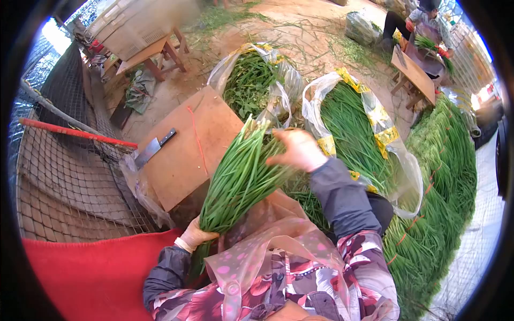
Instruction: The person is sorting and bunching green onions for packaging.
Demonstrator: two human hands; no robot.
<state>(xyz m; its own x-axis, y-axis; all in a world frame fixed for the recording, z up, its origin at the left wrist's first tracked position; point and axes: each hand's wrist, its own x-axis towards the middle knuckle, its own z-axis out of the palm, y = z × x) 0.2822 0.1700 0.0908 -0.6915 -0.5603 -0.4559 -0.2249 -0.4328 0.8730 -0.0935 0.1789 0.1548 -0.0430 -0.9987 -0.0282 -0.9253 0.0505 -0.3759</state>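
A thick bunch of green chives (235,176) leans across my lap, pale cut ends pointing up and away from me. Low on the bunch, my left hand (197,235) is closed around the leaves. My right hand (301,151) is at the upper right side of the bunch, thumb and fingers apart, slightly blurred; whether it touches the stems is hard to tell. Just beyond the bunch is a wooden board (176,176). On it lie a cleaver-like knife (155,147) with a black handle and a thin red tie (198,140).
Open plastic bags hold cut greens (250,83) and long chives (350,131). Bundled chives (439,176) with red ties are piled at the right. Red cloth (96,273) lies at the left, below netting (64,187). Another person (428,32) sits at the far right by a small bench (412,75).
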